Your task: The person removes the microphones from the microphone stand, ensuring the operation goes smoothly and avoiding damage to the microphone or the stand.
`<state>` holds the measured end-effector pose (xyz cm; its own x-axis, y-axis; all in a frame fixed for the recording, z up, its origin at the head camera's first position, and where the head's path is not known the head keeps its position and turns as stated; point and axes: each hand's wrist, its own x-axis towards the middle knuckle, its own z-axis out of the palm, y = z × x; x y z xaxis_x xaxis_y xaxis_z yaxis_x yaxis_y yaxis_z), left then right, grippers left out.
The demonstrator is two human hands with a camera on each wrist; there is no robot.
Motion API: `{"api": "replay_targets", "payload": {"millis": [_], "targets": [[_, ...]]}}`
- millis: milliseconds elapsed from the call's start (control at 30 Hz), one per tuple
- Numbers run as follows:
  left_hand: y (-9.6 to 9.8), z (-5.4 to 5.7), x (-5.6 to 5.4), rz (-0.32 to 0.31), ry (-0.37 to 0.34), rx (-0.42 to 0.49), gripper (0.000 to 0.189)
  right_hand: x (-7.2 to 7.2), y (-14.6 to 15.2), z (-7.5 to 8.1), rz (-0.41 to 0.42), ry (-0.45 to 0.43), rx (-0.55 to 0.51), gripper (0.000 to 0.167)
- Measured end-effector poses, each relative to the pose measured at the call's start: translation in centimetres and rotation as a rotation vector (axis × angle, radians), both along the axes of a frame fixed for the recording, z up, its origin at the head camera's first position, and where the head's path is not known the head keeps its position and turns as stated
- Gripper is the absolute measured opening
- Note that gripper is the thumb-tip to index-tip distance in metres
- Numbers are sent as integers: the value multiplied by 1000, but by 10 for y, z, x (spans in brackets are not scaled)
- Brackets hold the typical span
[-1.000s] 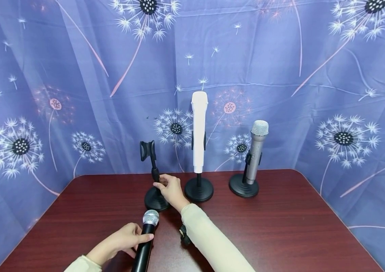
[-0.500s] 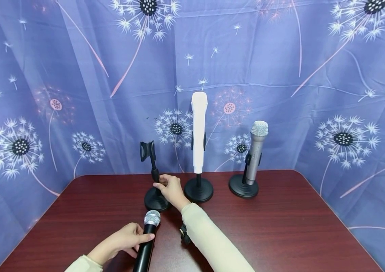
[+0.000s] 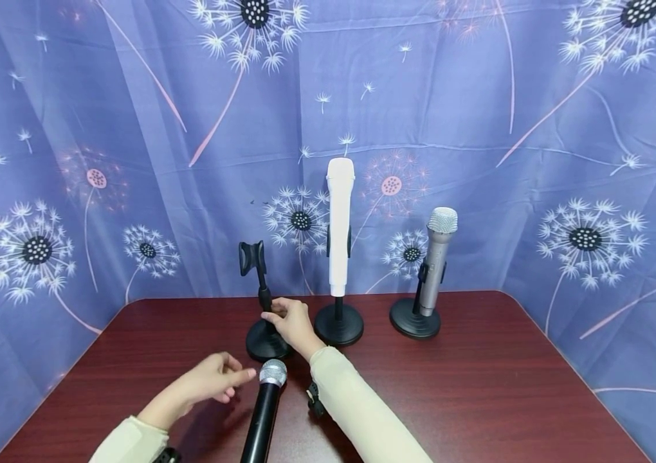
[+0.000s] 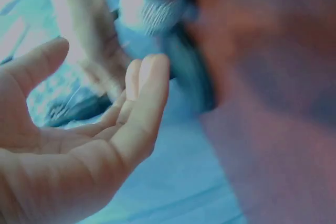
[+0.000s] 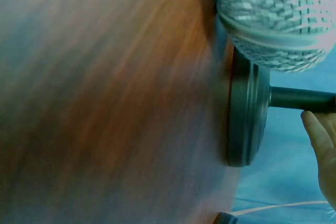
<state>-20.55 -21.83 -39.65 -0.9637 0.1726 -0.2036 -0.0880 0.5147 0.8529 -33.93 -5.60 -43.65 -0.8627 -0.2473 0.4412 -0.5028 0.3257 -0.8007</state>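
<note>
A black microphone (image 3: 263,418) with a silver mesh head lies on the table, its head toward the base of an unfilled black desk stand (image 3: 266,339). My left hand (image 3: 212,378) is just left of the microphone head, apart from it, fingers loosely bent and thumb extended. In the left wrist view the palm of that left hand (image 4: 89,150) holds nothing, with the microphone head (image 4: 149,11) beyond the fingers. My right hand (image 3: 294,326) grips the stand's pole above its round base (image 5: 249,114); the right wrist view shows only part of its fingers.
A white microphone (image 3: 339,225) sits in a second black stand (image 3: 339,323), right of my right hand. Farther right, a silver microphone (image 3: 437,263) leans in a third stand (image 3: 415,318). A blue dandelion-print curtain (image 3: 200,212) hangs behind the dark red table (image 3: 507,386).
My left hand has let go of the black microphone and drawn off to the left and slightly up. The microphone has shifted a little right. My right hand keeps its grip on the stand.
</note>
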Motion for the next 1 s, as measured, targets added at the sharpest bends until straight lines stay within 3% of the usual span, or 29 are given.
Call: {"api": "replay_targets", "payload": {"millis": [133, 267, 533, 700, 1000], "targets": [[-7, 27, -13, 62, 99, 53, 43, -2, 2, 1, 8, -10, 6, 17], [-14, 54, -29, 95, 209, 179, 47, -4, 3, 2, 13, -39, 14, 18], [-7, 89, -56, 77, 386, 435, 62, -5, 3, 2, 16, -32, 21, 18], [2, 102, -71, 30, 458, 527, 62, -5, 3, 2, 19, -35, 25, 17], [9, 108, -88, -77, 439, 521, 62, -4, 4, 5, 22, -38, 31, 19]]}}
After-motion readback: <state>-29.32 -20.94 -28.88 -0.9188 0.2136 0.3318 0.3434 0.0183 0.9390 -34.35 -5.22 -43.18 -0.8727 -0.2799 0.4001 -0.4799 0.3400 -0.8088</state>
